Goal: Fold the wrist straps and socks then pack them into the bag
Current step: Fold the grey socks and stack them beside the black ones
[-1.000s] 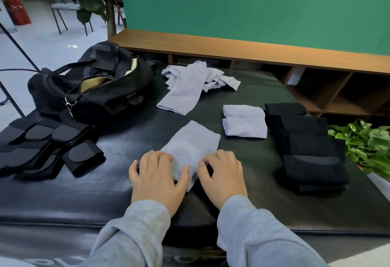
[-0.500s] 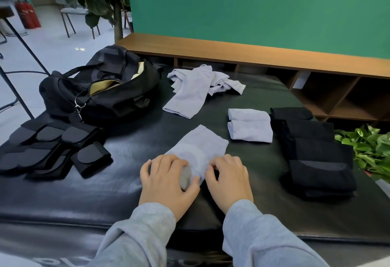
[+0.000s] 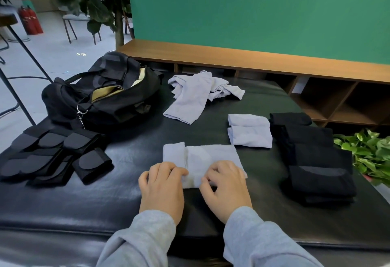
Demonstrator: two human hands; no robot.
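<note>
Left hand (image 3: 163,186) lies knuckles up on the near edge of the pale sock (image 3: 202,162), fingers curled with the tips bearing on or pinching the cloth; which of the two cannot be settled, as the fingertips are tucked under. Right hand (image 3: 226,186) sits just beside it in like posture, fingers bent onto the same near edge, thumb toward the left hand. The sock lies flat on the padded black desk (image 3: 130,199), partly folded, one end lapped over at its left. Judgement: the sock is light, soft and limp, will not hold a crease unaided, and may slide on the glossy desk; best taken by the near edge or corners with both hands and pressed flat after each fold. Beyond it to the right sit folded pale socks (image 3: 250,130), touching each other, and just beside those a row of folded black socks (image 3: 316,161). Farther back lies an unfolded heap of pale socks (image 3: 196,93). At left, the black wrist straps (image 3: 54,159) lie overlapped, stiffer by appearance, and behind them the open black bag (image 3: 105,95), well apart from both hands.
</note>
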